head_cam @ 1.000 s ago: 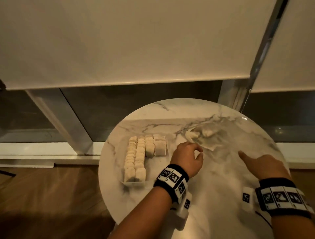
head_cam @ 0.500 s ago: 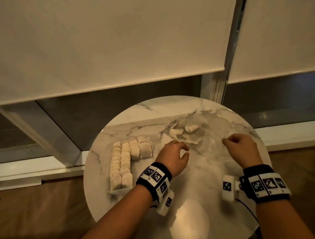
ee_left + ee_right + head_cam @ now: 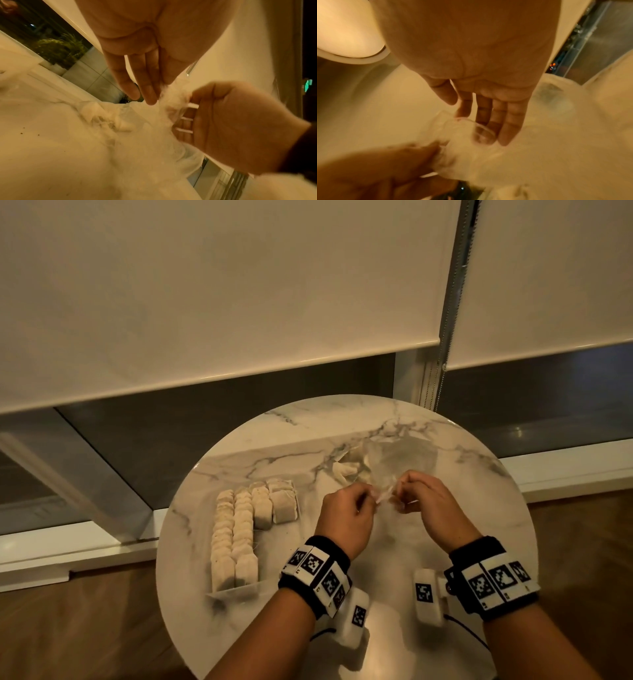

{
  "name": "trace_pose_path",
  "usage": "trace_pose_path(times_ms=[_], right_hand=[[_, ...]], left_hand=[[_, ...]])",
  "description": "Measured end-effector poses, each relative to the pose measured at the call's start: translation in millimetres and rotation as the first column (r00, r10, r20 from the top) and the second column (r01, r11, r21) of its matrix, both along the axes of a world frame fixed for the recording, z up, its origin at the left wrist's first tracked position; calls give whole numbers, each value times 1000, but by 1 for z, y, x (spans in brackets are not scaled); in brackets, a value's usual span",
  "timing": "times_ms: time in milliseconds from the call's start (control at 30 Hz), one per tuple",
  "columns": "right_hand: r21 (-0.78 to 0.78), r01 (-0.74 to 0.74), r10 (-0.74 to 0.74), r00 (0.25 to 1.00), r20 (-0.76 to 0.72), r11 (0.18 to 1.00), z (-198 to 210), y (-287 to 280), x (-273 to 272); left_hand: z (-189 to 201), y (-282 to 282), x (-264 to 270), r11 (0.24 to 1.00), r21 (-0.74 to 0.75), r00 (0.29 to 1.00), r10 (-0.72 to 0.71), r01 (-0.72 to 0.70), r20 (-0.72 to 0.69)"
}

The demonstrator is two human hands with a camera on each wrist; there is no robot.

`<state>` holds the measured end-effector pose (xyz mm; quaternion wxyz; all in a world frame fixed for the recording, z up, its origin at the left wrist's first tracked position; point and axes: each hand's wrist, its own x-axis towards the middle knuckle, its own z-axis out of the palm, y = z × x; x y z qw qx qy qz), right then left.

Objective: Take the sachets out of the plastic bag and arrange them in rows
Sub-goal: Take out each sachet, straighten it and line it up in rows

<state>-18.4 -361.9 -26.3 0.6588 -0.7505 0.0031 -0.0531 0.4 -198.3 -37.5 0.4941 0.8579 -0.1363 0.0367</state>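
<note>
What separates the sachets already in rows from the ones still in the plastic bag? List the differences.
The rowed sachets lie in neat overlapping lines on the left of the table; the bagged sachets sit in a loose jumble farther back.
The rowed sachets lie uncovered and untouched; the bagged sachets sit inside the clear plastic bag, whose near edge the left hand and right hand pinch.
Both groups look pale and alike.

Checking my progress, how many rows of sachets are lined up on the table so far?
4 rows, side by side on the table's left part: two long ones on the left, two short ones to their right at the far end. More sachets sit loose by the plastic bag.
</note>
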Motion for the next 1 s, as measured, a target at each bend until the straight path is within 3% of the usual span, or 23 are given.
trace_pose_path(times_ms=[67,133,233,300,433,500,567,633,700,800,867,1000], right_hand=[[-226,95,-95,995,14,970,-11,-3,4],[-495,129,-163,986,-26,860,-20,-6,6],[-781,-28,-243,943,-228,624,-31,-9,8],[-821,-113,-306,893,-331,560,-35,-9,8],[-842,-139,-417,820,-393,521,-20,0,2],[-836,-71,-368,875,-314,544,-7,6,1],[-733,45,-254,951,-177,678,0,12,6],[-574,67,-125,990,-62,816,2,19,16],[-497,70,-76,997,9,865,3,24,28],[-562,-31,-26,995,-93,827,8,25,47],[-672,-144,-53,963,-264,726,11,22,58],[-734,-163,-93,951,-294,659,24,12,75]], left_hand=[[0,4,0,996,-80,999,44,-45,-22],[1,8,1,983,-158,995,92,-96,-31],[5,15,3,948,-270,986,159,-166,-47],[11,19,2,931,-312,982,184,-188,-45],[19,21,-1,904,-384,981,187,-189,-42],[20,19,-3,896,-410,985,168,-171,-46],[21,17,-6,896,-421,990,137,-142,-43],[21,14,-8,902,-417,994,107,-111,-33],[22,11,-11,919,-388,997,74,-75,-16],[24,8,-18,958,-286,1000,11,-8,6],[23,8,-22,982,-181,999,-43,47,23],[21,11,-25,992,21,990,-124,123,69]])
